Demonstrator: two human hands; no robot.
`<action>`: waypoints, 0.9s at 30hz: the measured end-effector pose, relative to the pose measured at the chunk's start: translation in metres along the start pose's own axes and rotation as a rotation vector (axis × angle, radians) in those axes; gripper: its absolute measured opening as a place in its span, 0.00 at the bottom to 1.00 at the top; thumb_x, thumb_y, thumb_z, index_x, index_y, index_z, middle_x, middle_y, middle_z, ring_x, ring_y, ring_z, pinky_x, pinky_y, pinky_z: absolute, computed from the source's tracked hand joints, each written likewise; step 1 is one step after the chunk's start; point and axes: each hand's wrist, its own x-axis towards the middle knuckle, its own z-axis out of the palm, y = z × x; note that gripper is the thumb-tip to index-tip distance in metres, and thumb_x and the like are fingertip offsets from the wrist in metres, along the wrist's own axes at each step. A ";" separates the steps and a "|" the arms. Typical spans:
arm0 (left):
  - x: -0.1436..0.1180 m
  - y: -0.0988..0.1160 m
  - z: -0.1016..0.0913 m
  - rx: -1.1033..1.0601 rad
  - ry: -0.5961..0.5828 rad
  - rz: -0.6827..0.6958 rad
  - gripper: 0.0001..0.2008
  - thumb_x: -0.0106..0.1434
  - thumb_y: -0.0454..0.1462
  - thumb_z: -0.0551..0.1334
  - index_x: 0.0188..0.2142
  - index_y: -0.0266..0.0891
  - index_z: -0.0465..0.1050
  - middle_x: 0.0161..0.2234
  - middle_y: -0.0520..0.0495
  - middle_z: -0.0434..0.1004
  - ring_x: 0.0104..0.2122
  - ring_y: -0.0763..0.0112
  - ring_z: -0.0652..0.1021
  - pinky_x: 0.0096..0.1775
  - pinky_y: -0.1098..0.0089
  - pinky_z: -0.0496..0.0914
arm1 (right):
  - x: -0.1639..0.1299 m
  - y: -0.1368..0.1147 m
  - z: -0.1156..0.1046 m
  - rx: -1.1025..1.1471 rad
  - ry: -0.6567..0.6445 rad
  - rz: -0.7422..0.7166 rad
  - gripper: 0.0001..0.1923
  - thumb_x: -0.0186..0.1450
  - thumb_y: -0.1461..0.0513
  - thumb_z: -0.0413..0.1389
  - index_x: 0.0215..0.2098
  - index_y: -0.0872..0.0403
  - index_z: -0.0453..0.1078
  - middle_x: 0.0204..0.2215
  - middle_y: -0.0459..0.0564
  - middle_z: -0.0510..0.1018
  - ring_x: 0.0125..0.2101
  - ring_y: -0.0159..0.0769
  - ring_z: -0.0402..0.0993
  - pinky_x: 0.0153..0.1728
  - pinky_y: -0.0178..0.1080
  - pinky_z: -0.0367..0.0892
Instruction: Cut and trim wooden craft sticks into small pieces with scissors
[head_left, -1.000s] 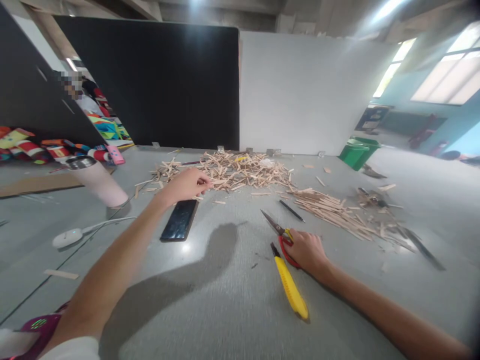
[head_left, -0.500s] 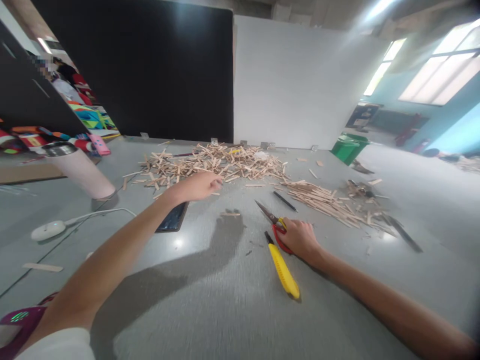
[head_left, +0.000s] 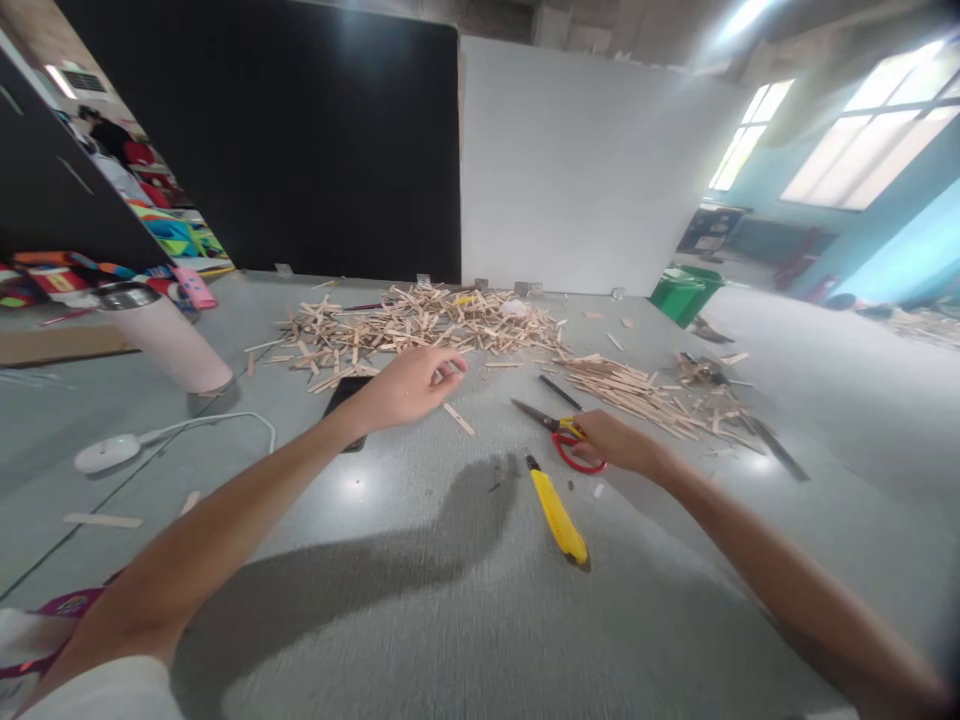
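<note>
Here, left hand: mine, hovering over the table, fingers loosely curled, holding nothing I can make out.
Nearest stick: a single wooden stick lies flat just beyond my left fingertips, long axis slanting from far-left to near-right.
Right hand: closed on the red-handled scissors, blades pointing far-left toward that stick.
Nearer hand: left.
Stick look: pale, thin, flat, short.
Beside: yellow utility knife; stick heap behind.
</note>
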 end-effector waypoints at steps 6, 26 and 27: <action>-0.004 -0.007 -0.001 -0.096 -0.089 -0.025 0.15 0.73 0.39 0.57 0.53 0.36 0.75 0.42 0.41 0.87 0.32 0.67 0.85 0.33 0.68 0.75 | 0.009 0.010 0.000 -0.024 0.102 0.052 0.18 0.76 0.56 0.63 0.61 0.54 0.74 0.57 0.56 0.79 0.51 0.48 0.81 0.50 0.53 0.80; 0.036 -0.076 0.056 0.213 -0.308 0.016 0.18 0.76 0.43 0.66 0.60 0.39 0.74 0.59 0.39 0.77 0.52 0.56 0.81 0.53 0.52 0.79 | -0.027 -0.038 0.010 -0.058 0.045 -0.164 0.15 0.76 0.57 0.63 0.57 0.54 0.75 0.55 0.54 0.81 0.48 0.45 0.82 0.48 0.51 0.81; 0.039 -0.079 0.060 0.209 -0.305 0.017 0.18 0.76 0.43 0.66 0.61 0.38 0.74 0.59 0.39 0.77 0.53 0.56 0.81 0.53 0.51 0.79 | -0.025 -0.034 0.010 -0.070 0.035 -0.140 0.15 0.76 0.57 0.63 0.57 0.54 0.75 0.54 0.54 0.81 0.48 0.45 0.82 0.48 0.51 0.81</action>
